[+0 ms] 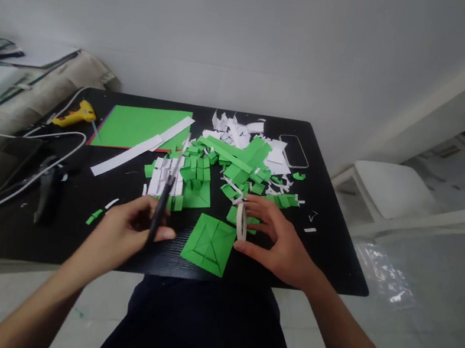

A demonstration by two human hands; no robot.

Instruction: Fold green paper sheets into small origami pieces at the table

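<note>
My left hand is closed round the handles of a pair of scissors, whose blades point up and away over the paper pieces. My right hand rests on the black table with fingers spread, and a curled white paper strip sits between its fingers. Just left of that hand lies a folded green paper square with creased lines. Beyond both hands is a heap of small green and white folded paper pieces.
A large green sheet and a long white strip lie at the back left. A yellow glue gun and cables sit left. A phone lies at the back right. A white stool stands beside the table.
</note>
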